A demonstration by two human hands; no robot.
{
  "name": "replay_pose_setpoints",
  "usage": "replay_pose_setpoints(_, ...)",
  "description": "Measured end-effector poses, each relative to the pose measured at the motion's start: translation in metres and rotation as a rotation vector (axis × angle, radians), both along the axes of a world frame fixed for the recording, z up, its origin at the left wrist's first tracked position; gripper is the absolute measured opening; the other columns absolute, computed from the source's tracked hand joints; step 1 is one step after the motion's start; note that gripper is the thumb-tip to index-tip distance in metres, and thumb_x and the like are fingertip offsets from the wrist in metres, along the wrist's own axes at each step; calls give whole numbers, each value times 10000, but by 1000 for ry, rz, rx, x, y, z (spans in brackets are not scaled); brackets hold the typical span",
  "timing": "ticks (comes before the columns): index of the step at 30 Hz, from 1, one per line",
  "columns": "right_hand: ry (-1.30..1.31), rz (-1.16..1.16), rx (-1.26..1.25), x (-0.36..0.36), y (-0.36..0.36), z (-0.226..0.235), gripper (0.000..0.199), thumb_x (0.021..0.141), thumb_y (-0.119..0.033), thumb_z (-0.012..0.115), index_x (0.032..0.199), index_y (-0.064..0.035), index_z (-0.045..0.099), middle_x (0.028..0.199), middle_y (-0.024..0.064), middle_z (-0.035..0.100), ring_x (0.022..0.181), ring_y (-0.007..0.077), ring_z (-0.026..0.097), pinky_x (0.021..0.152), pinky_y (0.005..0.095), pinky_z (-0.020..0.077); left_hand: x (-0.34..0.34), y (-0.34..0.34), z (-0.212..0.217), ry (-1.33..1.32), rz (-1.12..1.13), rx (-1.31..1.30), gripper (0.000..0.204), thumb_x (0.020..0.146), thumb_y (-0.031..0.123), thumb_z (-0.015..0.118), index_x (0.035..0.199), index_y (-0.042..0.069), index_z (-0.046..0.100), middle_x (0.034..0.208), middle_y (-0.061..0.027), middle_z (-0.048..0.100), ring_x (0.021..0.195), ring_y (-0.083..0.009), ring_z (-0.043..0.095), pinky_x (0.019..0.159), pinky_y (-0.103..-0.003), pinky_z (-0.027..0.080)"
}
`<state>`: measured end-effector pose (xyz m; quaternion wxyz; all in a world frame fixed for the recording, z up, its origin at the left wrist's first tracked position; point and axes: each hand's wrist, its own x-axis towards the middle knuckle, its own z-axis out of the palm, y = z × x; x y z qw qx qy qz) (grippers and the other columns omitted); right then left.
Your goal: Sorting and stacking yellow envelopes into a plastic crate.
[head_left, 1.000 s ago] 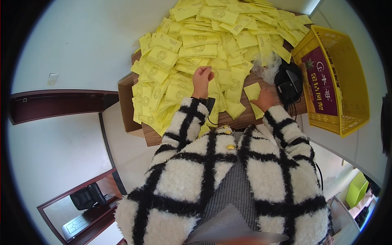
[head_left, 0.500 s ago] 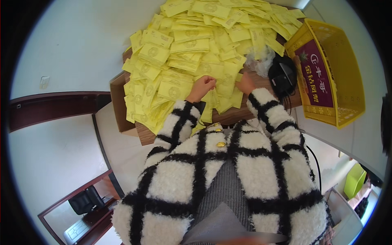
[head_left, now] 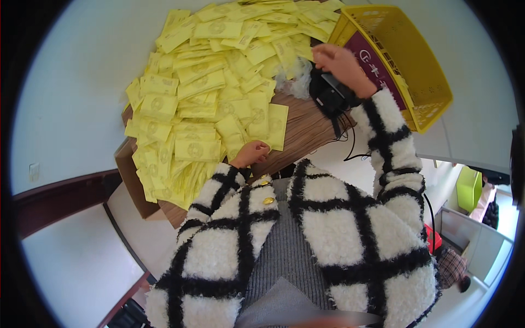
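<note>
The packets [head_left: 197,150] lie heaped on the surface [head_left: 299,123], overlapping, probably because so many share it. The left hand [head_left: 251,153] is at their near edge, fingers curled, perhaps for quick reach; I cannot tell whether it pinches anything. The right hand [head_left: 340,64] is raised, likely to clear the black device [head_left: 329,99] below, fingers bent together, its hold unclear. A bag [head_left: 296,81] lies between packets and device; the crate [head_left: 429,104] stands rightward, seemingly for easy access
</note>
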<state>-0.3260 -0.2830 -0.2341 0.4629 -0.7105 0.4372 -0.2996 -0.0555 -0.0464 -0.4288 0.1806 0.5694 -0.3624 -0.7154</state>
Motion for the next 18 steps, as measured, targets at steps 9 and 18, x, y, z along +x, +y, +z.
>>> replay_pose_setpoints(9, -159, -379, -129, -113, -70, 133, 287, 939, -224, 574, 1149, -35, 624, 889, 19, 664, 766, 63, 618, 703, 194, 501, -14, -9, -21, -182, -47, -289, 459, 845, 274, 645, 1187, -26, 583, 944, -98, 674, 818, -143, 626, 724, -263, 497)
replay_pose_setpoints(18, 408, -452, 21, -240, -118, 135, 340, 885, -347, 603, 885, -11, 656, 809, 61, 671, 636, 131, 626, 583, 266, 507, -5, -8, 8, -166, -10, -215, 454, 866, 294, 626, 1203, -7, 582, 1011, -70, 669, 841, -135, 615, 705, -266, 492)
